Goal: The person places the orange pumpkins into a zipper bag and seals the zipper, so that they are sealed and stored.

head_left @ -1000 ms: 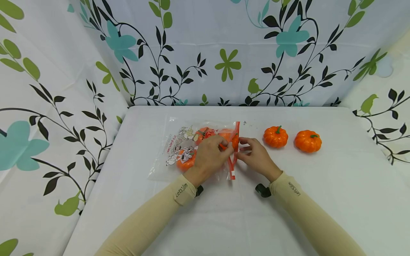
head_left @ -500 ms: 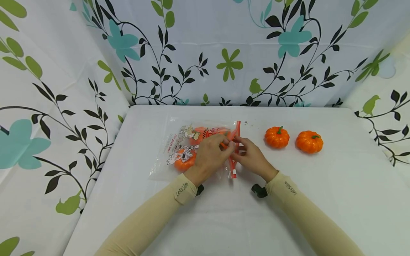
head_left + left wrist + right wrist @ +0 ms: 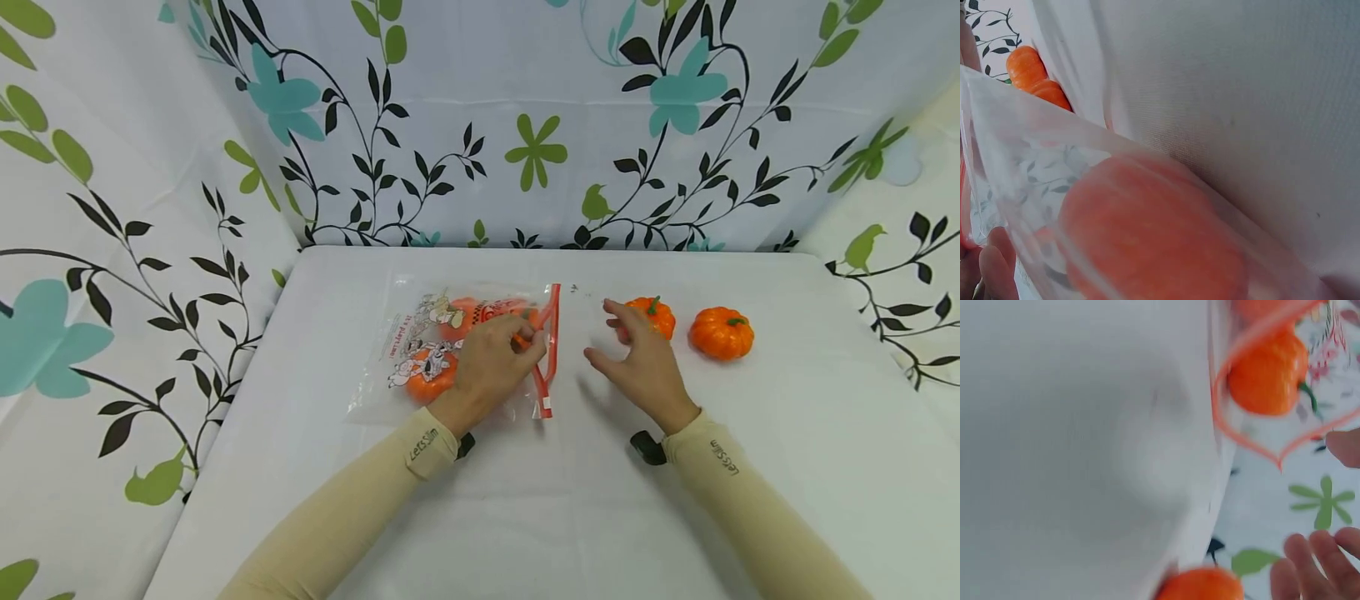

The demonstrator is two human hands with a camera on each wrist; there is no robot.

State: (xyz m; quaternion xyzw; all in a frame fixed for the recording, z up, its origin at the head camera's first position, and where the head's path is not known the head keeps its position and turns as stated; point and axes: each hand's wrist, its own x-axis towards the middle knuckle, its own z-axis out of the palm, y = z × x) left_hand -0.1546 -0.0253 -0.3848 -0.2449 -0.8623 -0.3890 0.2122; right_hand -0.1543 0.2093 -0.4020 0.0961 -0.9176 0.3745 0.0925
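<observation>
A clear printed zip bag (image 3: 371, 392) lies on the table with its red-edged mouth to the right. My left hand (image 3: 491, 358) pinches the upper layer at that mouth. Orange toy pumpkins (image 3: 431, 382) show through the plastic, and the left wrist view has one blurred pumpkin (image 3: 1147, 231) close up. In the right wrist view the red rim gapes apart, with a green-stemmed pumpkin (image 3: 1266, 378) inside. My right hand (image 3: 651, 371) holds nothing, its thumb and fingers spread. It partly covers a loose pumpkin (image 3: 660, 315); whether it touches it I cannot tell.
Another loose pumpkin (image 3: 722, 333) sits farther right on the white table (image 3: 510, 525). A patterned curtain (image 3: 450, 108) hangs behind the table's back edge and along both sides.
My right hand has left the bag's mouth and moved right to the nearer loose pumpkin, its fingers spreading. The left hand keeps its pinch on the bag.
</observation>
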